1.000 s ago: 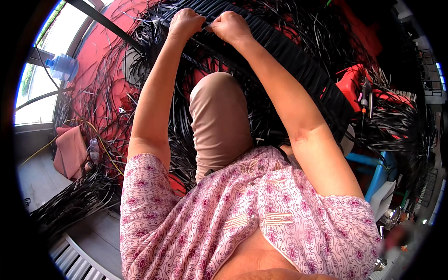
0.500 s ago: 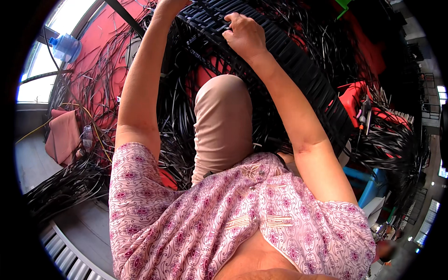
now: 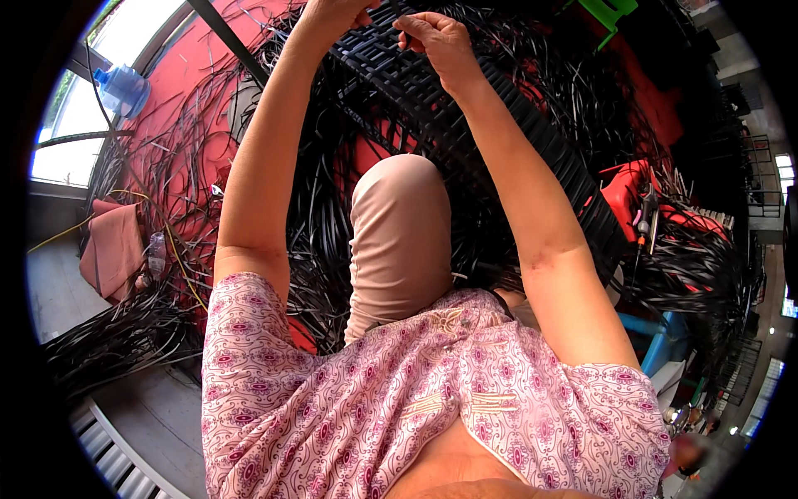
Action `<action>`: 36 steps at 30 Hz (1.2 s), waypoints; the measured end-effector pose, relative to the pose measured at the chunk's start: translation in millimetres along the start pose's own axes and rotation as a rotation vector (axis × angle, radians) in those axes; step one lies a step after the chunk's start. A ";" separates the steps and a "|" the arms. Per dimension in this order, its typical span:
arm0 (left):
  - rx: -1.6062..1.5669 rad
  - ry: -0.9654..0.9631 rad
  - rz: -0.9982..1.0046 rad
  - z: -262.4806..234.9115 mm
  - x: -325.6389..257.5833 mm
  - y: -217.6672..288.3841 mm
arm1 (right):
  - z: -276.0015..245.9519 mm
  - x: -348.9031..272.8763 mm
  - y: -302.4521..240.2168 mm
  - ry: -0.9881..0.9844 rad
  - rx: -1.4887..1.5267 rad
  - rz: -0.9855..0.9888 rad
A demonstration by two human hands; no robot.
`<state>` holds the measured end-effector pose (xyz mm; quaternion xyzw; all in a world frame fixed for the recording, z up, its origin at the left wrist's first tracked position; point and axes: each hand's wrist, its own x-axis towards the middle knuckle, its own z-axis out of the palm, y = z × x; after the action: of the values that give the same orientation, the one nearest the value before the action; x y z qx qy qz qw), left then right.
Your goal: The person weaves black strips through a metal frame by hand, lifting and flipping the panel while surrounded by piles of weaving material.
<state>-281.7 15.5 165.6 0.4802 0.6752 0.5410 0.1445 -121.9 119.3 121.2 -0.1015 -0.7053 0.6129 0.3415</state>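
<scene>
Since a moment ago, both my hands have gone higher up the black woven panel (image 3: 465, 141), and my left hand (image 3: 332, 12) has slid almost out of the top of the picture. My right hand (image 3: 436, 37) has come over closer to it.

The black woven panel leans over my bent knee (image 3: 399, 233) and runs from the top middle down toward the right. I work at its top end. My right hand touches a thin black strip (image 3: 405, 18) there, with finger and thumb pinched close together on it. My left hand looks curled tight on the top edge of the weave, but most of it is cut off, so I cannot tell just what it holds.

To do this bit well, I think I should keep the strip flat, pull it snug, and hold the panel steady with my knee so the rows stay straight.

All around the panel lie loose black strips (image 3: 166, 333), piled on the red floor mat (image 3: 191, 83). At the far left of the floor is a pink cloth (image 3: 112, 249), and above it, near the window, a blue water bottle (image 3: 123, 83). On the right sits a red box (image 3: 628, 195) with tools by it, and a green plastic thing (image 3: 611, 12) at the top.
</scene>
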 end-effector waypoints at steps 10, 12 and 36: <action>0.693 -0.201 0.141 27.0 -10.0 -61.8 | -5.8 -10.8 -2.7 0.063 0.049 0.173; 0.675 -0.242 0.165 27.2 -9.3 -62.0 | -7.9 -11.1 -0.6 0.051 0.065 0.219; 0.397 -0.293 0.025 31.3 2.0 -72.5 | -2.4 31.6 46.3 -0.153 -0.994 0.564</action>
<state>-295.9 39.0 91.5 0.5810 0.7340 0.3240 0.1371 -156.8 149.5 89.3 -0.3891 -0.8770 0.2809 0.0242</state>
